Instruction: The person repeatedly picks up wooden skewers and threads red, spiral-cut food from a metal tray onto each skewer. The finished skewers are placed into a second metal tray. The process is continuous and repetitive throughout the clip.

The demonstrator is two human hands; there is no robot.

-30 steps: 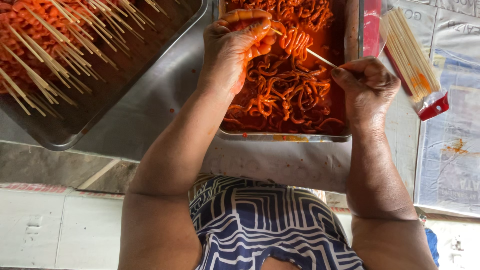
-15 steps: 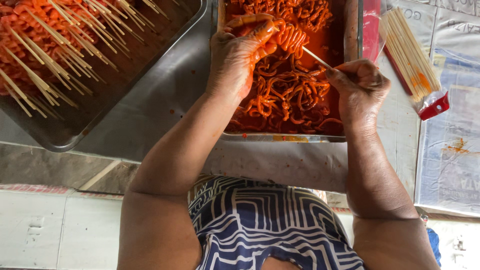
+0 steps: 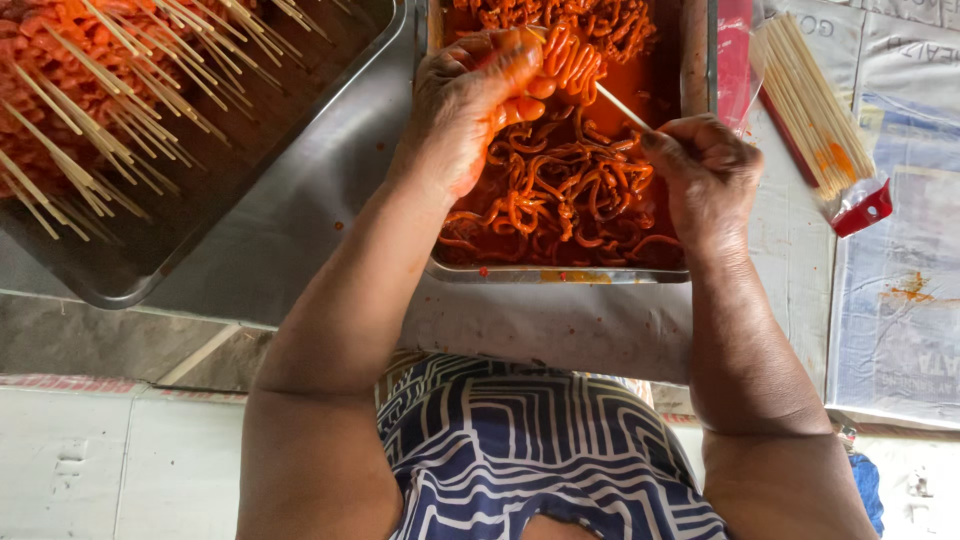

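Note:
My left hand (image 3: pixel 478 98), smeared with orange sauce, pinches a folded strip of marinated meat (image 3: pixel 572 58) over a metal tray (image 3: pixel 560 272) full of orange-red strips in sauce. My right hand (image 3: pixel 703 172) holds a thin wooden skewer (image 3: pixel 622 106) by its end, and the skewer's tip runs into the folded strip. Both hands hover just above the tray's contents.
A second, darker tray (image 3: pixel 120 285) at the left holds several finished skewers (image 3: pixel 90 90) of orange meat. An open pack of bare wooden skewers (image 3: pixel 812 110) lies to the right of the meat tray. Newspaper (image 3: pixel 900 290) covers the table at right.
My left hand has pushed the folded meat strip further onto the skewer; both hands have shifted slightly toward each other. The camera has drifted a little.

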